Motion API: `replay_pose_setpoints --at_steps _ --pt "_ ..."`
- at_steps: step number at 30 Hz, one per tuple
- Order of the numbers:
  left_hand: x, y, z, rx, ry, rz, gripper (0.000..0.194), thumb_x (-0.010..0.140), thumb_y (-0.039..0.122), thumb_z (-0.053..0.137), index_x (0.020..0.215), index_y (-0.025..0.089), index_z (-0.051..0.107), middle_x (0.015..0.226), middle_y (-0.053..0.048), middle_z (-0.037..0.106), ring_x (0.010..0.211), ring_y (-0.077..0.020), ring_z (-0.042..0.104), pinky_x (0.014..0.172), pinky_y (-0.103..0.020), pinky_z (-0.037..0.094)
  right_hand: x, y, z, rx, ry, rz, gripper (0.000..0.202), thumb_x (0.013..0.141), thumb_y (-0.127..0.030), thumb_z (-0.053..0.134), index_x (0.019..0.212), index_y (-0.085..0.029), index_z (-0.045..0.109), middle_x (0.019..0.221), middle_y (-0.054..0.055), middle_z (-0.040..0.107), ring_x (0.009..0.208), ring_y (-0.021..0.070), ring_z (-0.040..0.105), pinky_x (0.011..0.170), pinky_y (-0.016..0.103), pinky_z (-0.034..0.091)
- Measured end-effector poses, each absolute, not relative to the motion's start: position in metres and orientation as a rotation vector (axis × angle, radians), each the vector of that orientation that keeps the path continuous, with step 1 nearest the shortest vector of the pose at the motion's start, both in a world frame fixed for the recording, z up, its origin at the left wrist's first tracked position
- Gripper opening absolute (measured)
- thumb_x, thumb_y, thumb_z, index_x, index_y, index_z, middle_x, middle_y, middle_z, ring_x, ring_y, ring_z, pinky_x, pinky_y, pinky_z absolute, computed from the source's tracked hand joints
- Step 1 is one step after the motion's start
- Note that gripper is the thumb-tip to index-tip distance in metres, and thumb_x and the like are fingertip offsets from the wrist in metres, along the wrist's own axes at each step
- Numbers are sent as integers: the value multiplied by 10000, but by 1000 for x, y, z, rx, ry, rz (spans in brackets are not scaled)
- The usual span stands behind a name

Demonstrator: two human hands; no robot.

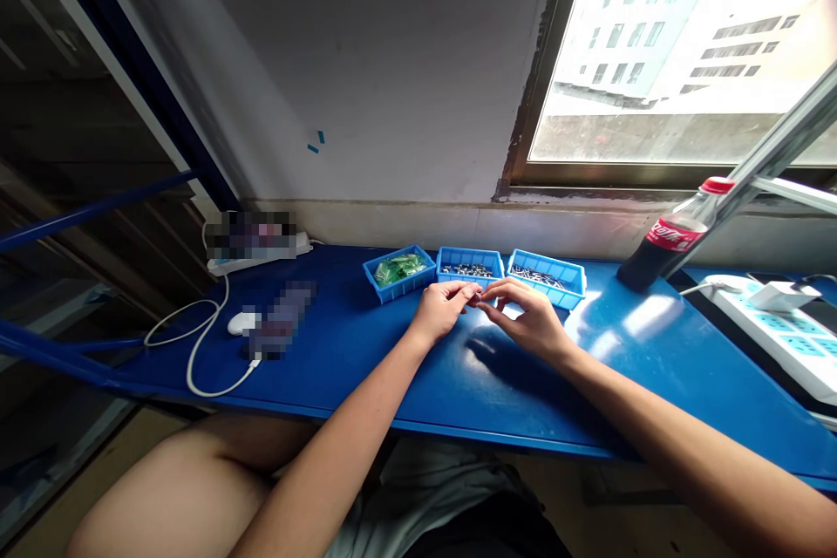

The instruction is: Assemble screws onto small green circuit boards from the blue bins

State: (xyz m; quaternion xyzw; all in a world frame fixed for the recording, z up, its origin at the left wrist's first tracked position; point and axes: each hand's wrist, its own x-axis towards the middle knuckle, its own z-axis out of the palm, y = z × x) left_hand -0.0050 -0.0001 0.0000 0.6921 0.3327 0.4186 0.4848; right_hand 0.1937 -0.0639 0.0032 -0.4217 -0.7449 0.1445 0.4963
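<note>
My left hand (443, 311) and my right hand (525, 311) meet above the blue table, fingertips almost touching. Both are closed in a pinch; whatever sits between the fingertips is too small to make out. Just behind them stand three blue plastic bins. The left bin (406, 285) holds green pieces (400, 267) that look like small plastic bags. Small metal parts (467, 269) lie in the middle bin (469, 255), partly hidden by my hands. In the right bin (553, 262) are thin metal pieces (540, 277) resembling screws.
A cola bottle (673, 235) leans at the right, beside a metal bar (785, 135). White power strips lie at the right (778, 336) and back left. A white cable (192, 357) loops over the blue table (366, 357) near a white charger (241, 323) and a blurred-out object.
</note>
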Motion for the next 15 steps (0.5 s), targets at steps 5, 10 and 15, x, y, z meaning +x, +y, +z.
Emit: replay_pose_setpoints --at_steps 5,10,15 --pt "-6 -5 4 2035 757 1082 258 1003 410 698 1008 212 863 1076 -96 844 999 -269 783 920 -381 595 198 -62 6 -1143 -1696 474 288 1019 -512 694 1140 -265 779 1038 85 762 928 252 734 771 383 635" --pt "-6 -6 4 2169 723 1069 248 1016 388 685 962 206 844 1008 -93 828 925 -248 770 854 -360 582 199 -60 6 -1150 -1712 573 292 1005 -538 705 1002 -264 807 1007 76 769 938 254 726 793 372 618" --pt "-6 -6 2 2161 828 1133 162 970 333 737 905 209 819 966 -82 816 904 -242 757 835 -358 586 199 -59 5 -1213 -1687 587 328 1009 -564 685 994 -253 787 992 77 790 927 261 741 811 379 619"
